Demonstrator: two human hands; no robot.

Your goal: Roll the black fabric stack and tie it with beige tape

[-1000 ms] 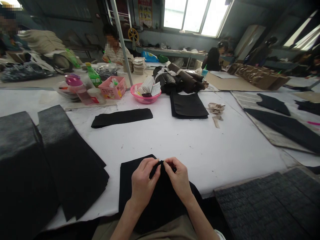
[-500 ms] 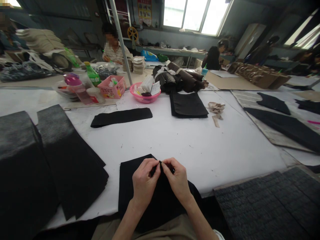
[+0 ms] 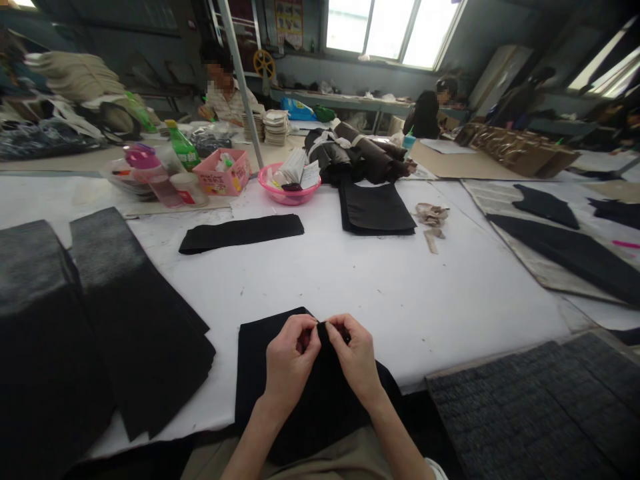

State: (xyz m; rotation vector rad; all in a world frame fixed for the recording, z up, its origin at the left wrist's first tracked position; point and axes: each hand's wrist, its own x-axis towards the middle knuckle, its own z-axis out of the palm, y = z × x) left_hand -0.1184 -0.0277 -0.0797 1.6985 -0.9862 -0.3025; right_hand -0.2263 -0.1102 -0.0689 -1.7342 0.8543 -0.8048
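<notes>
A black piece of sheet material (image 3: 255,367), fabric or leather, lies over the near table edge and hangs toward my lap. My left hand (image 3: 293,357) pinches its upper edge between thumb and index finger. Close beside it, my right hand (image 3: 353,353) pinches the same edge, with a small gap of black between the two sets of fingertips. The fingers hide the exact fold there. Beyond the hands lie a folded black strip (image 3: 243,233) and a stack of black pieces (image 3: 377,210).
Large stacked black panels (image 3: 135,320) cover the left side. A dark textured mat (image 3: 540,407) is at the near right. Farther back stand a pink basin (image 3: 290,193), a pink box (image 3: 223,173) and a green bottle (image 3: 181,147). Other people sit at the far tables.
My fingertips have drawn slightly apart along the black edge, showing more of it between them. Both hands keep their pinch.
</notes>
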